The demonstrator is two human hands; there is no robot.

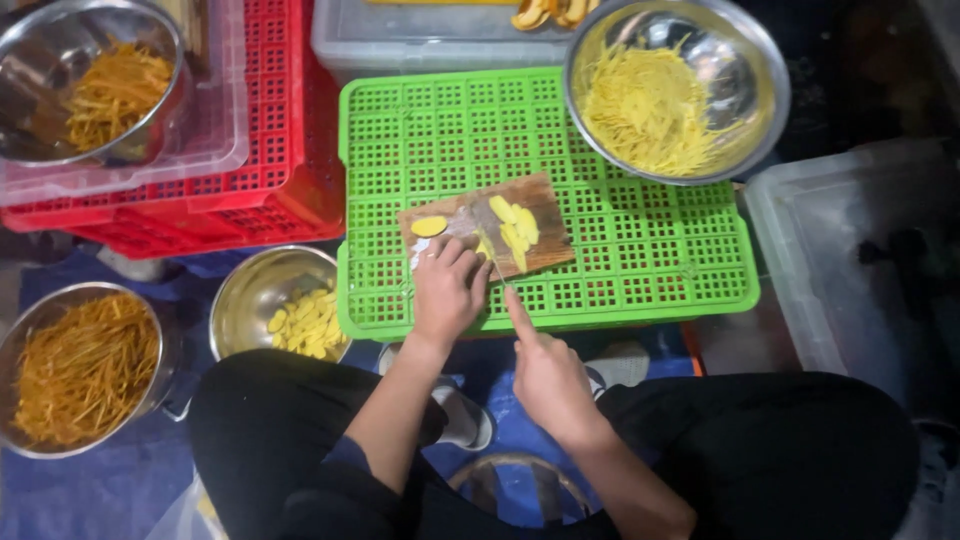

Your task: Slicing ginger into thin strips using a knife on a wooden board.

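Slices of something pale yellow (516, 228) lie heaped on a small wooden cutting board (545, 200), which sits on an upturned green plastic crate (620, 260) in front of the seated person. One more oval slice (428, 226) rests alone at the board's left end. The left hand (447, 290) is curled over the near edge of the board, fingers bent down and pressing on what is being cut. The right hand (545, 375) grips a knife (490, 240), forefinger stretched along its back, the blade angled across the board just beside the left fingertips.

Beyond the crate, at its far right corner, a steel bowl (745, 60) holds fine pale yellow shreds. Down on the floor to the left of the crate, a smaller steel bowl (240, 300) holds more yellow slices, and further left a bowl (20, 330) is piled with orange-brown strips. Another bowl of such strips (60, 50) stands in a clear tub on stacked red crates (280, 150). The person's knees are in dark trousers over a blue floor sheet (90, 490).
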